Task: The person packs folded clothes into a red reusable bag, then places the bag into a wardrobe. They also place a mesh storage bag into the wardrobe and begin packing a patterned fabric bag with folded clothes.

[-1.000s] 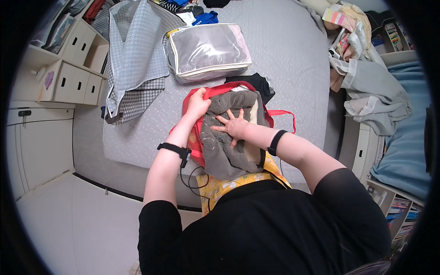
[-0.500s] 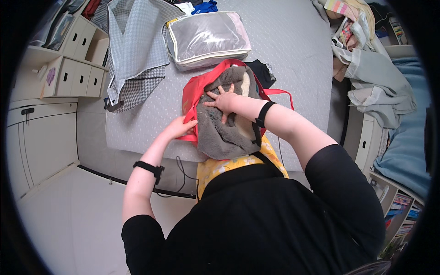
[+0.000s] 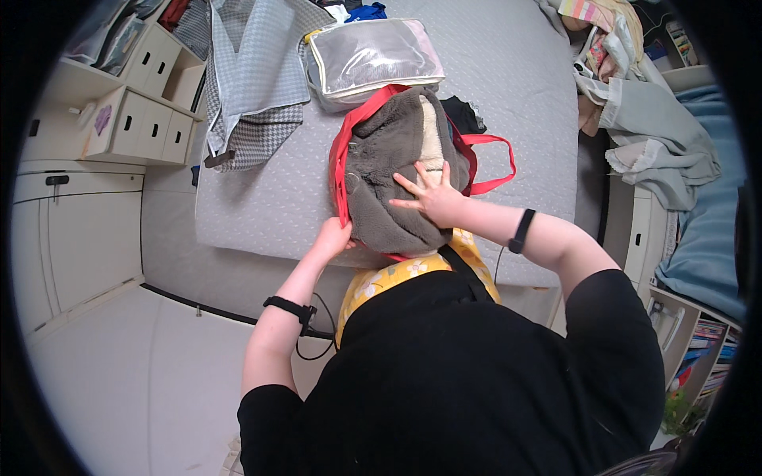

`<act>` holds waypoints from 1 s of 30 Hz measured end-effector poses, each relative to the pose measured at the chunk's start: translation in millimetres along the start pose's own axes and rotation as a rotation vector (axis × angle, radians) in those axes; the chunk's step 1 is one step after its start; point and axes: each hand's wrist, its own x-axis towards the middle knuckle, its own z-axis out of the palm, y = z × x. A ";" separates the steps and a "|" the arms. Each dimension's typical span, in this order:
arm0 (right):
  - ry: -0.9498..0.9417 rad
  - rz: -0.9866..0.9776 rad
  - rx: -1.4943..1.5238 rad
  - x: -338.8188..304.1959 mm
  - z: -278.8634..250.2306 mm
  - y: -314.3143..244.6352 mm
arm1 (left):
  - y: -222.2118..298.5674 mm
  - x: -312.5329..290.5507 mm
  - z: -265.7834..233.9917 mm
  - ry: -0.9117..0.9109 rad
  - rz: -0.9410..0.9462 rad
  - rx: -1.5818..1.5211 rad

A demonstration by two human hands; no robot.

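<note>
left hand (image 3: pixel 333 236) is pinching the near rim of the red bag (image 3: pixel 343 159), fingers curled tight on it, at the bed (image 3: pixel 262 214) edge. right hand (image 3: pixel 432 198) lies flat with fingers spread wide on the grey fleece (image 3: pixel 389 166) bulging out of the bag. I'd guess the fluffy stuff springs back or the rim slips free

Right hand (image 3: pixel 432 198) flat, fingers spread; left hand (image 3: pixel 333 236) curled, gripping.
</note>
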 end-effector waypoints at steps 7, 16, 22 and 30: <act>-0.219 0.124 -0.057 81.4 34.9 -16.5 | -2.0 -3.0 -14.5 0.072 0.103 0.049; -0.164 0.172 -0.072 88.7 48.0 -30.9 | 102.2 -80.1 -92.9 -0.011 0.254 -0.585; -0.206 0.254 -0.090 117.2 38.4 -50.2 | 157.6 -94.1 -75.8 -0.047 0.268 -0.769; -0.113 0.174 -0.057 102.7 34.0 -27.4 | 151.6 -97.0 -52.0 0.997 0.982 0.809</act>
